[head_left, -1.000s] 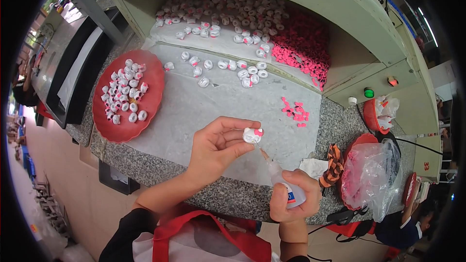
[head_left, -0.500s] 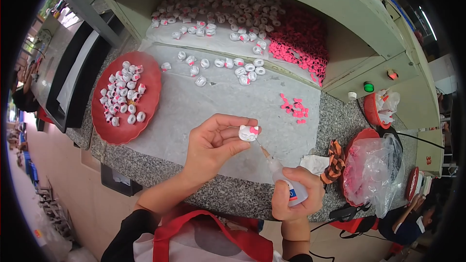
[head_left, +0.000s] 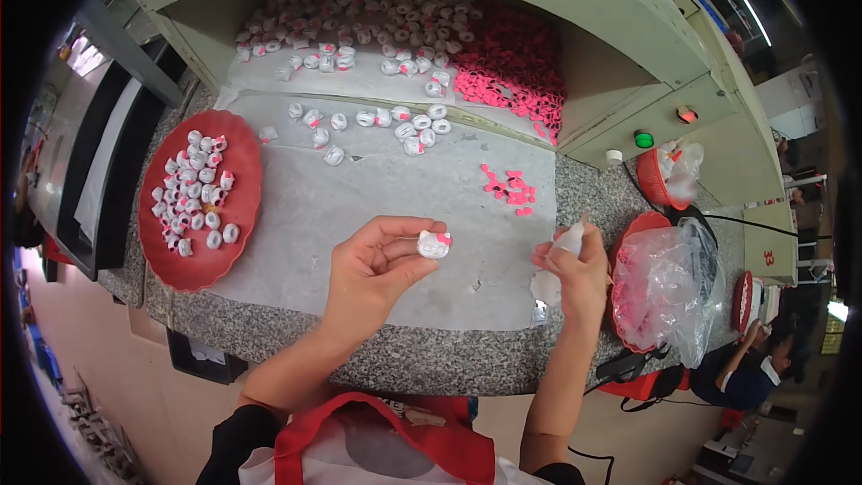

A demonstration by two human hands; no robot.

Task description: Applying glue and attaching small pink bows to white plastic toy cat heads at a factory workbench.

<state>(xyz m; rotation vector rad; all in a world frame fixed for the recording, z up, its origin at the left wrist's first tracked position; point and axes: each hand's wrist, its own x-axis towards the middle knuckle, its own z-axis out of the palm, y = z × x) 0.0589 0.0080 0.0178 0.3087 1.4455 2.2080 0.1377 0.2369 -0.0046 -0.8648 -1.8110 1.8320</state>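
Between the thumb and fingers of my left hand [head_left: 370, 262] is a small white cat-head figure [head_left: 433, 246] with a pink bow, held above the paper sheet [head_left: 413, 184]. My right hand [head_left: 582, 277] grips a pale glue bottle [head_left: 569, 239] near the sheet's right edge, its narrow nozzle pointing up and away from the figure. The fingers hide most of the bottle's body. Beyond my hands, several pink bow pieces [head_left: 510, 189] lie loose on the sheet. White cat heads [head_left: 404, 117] are scattered along its far side.
At left, a red scalloped tray [head_left: 244, 207] carries many cat heads. The shelf [head_left: 395, 94] behind holds piles of white heads and pink bows [head_left: 512, 72]. A plastic bag [head_left: 678, 278] covers a red tray at right, near a small red basket [head_left: 653, 181]. Another person [head_left: 745, 377] sits farther right.
My right hand has carried the glue bottle away from the cat head, rightward and farther out, and turned its nozzle upward. My left hand still holds the figure. The whole view has shifted slightly.
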